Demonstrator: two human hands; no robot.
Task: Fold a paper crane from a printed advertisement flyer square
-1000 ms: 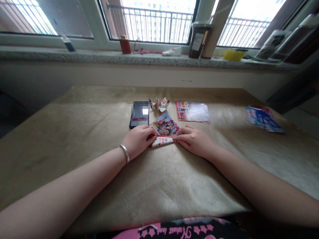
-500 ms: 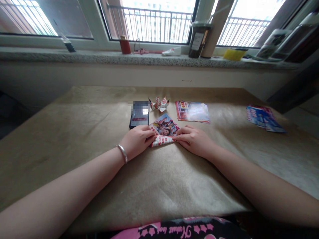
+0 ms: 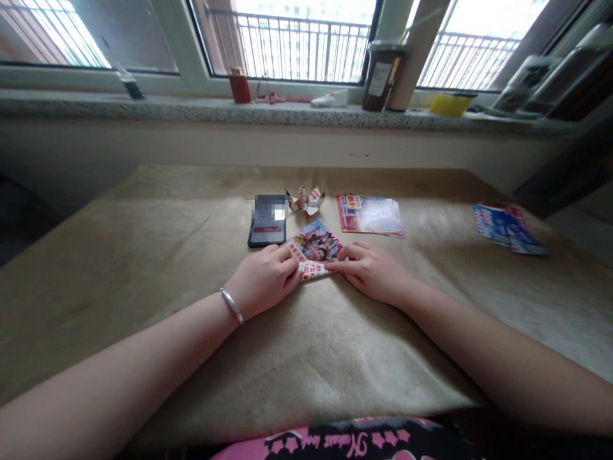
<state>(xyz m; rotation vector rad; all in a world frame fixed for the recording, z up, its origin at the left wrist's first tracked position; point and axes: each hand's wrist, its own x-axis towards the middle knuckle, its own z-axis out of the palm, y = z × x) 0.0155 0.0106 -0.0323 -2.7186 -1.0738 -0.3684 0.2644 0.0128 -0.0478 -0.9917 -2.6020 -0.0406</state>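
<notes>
Between my hands lies a printed paper sheet (image 3: 316, 246), its near edge folded up to show a white strip with red print. My left hand (image 3: 268, 273), with a silver bangle at the wrist, is closed with its fingers pressing the left end of the fold. On the right end, my right hand (image 3: 371, 271) is closed too, thumb and fingers pinching the paper. Just beyond the sheet stands a folded paper figure (image 3: 307, 200) with pointed tips. A phone (image 3: 267, 223) lies left of it, its screen partly blurred out.
A stack of printed leaflets (image 3: 371, 215) lies beyond my right hand, and several more leaflets (image 3: 510, 229) are spread farther right. Along the granite windowsill (image 3: 191, 114) stand a red container (image 3: 240, 88), a dark jar (image 3: 380, 80) and a yellow object (image 3: 451, 104).
My left fingers have slid slightly and curled more along the fold. My right hand has barely moved, its fingertip reaching a little farther left over the strip.
</notes>
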